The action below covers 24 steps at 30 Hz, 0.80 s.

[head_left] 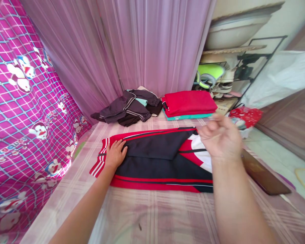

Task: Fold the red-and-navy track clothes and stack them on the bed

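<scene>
A black, red and white track jacket [152, 166] lies flat on the bed, with its black sleeves running lengthwise along the body. Its striped red hem [99, 161] points left. My left hand [116, 152] rests flat, fingers stretched, on the jacket near that hem. Over the jacket's white and red right end, my right hand [220, 137] is raised with the fingers loosely bent and apart; I see nothing in it. The right hand and forearm hide part of that end, and the hand is slightly blurred.
Behind the jacket lie a heap of dark clothes [132, 106] and a stack of folded red and teal clothes [190, 103]. A phone [264, 173] with a cable lies at right. A pink curtain [152, 44] hangs behind; a shoe rack [254, 64] stands beyond the bed.
</scene>
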Available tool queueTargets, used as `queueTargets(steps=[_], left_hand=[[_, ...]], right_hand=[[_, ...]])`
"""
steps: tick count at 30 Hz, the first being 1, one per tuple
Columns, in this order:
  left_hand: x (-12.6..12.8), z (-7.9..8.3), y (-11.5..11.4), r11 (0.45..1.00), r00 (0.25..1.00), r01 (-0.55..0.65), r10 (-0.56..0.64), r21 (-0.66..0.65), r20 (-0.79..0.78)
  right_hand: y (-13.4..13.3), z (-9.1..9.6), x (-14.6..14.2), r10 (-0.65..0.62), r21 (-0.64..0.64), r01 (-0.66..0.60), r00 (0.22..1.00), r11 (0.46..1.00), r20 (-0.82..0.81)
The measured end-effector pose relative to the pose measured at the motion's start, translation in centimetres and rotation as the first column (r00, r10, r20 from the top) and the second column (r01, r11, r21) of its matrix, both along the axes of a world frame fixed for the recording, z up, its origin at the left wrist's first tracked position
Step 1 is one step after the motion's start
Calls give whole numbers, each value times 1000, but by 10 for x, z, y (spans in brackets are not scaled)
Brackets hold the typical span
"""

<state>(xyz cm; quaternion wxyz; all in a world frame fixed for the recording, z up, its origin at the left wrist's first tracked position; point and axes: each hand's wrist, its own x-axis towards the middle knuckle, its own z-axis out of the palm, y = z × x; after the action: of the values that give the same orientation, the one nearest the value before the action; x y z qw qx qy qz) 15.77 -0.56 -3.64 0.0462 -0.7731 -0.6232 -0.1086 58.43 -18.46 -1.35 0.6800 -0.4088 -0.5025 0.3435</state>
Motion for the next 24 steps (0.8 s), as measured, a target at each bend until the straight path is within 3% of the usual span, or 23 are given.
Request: queueTargets(steps=[2,4,5,7,9,11,15,19,21,24], left_hand=[[0,1,0,1000,1000,-3,3,-7,-1],[0,1,0,1000,1000,0,0,-11,1],[0,1,0,1000,1000,1,-1,-14,3],[0,1,0,1000,1000,1,-1,-21,8],[0,1,0,1000,1000,-1,1,-27,10],[0,1,1,1000,1000,-2,2,-30,10],[1,2,0,999,1000,-9,9,-40,16],[2,2,-1,999,1000,0,1,-37,25],[2,1,0,1000,1000,5,-5,-24,29],[1,1,0,1000,999,12,-11,-14,34]], right_hand=[[86,13,-36,-60,-108,71,993,992,100],[140,11,-69,11,-181,65,919,981,394],[153,6,-82,69,-198,55,817,979,572],[159,-8,-94,198,-269,65,515,961,834],[153,-19,-89,302,-342,162,230,926,925],[149,-25,-71,355,-361,309,76,880,932],[155,-24,-34,372,-323,476,-10,818,928],[157,-16,-38,348,-299,526,5,797,937],[155,-14,-57,259,-238,491,25,838,966],[148,-16,-89,200,-203,310,41,929,979]])
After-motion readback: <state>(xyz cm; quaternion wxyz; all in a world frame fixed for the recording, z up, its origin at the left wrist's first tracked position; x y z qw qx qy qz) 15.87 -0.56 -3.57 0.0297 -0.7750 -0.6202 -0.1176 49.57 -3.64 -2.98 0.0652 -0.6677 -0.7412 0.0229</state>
